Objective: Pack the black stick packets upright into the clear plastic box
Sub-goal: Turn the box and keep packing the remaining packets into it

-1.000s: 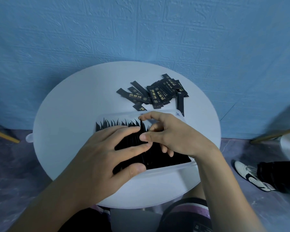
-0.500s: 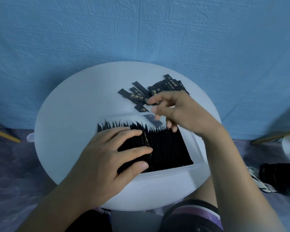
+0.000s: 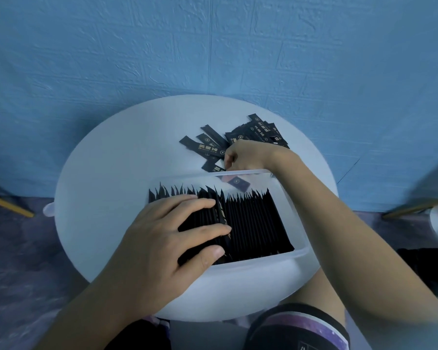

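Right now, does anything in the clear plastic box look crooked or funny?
Yes. One black stick packet lies slanted and flat by the far wall of the clear plastic box, while the packed black packets stand upright. I cannot tell if it is inside or behind the wall.
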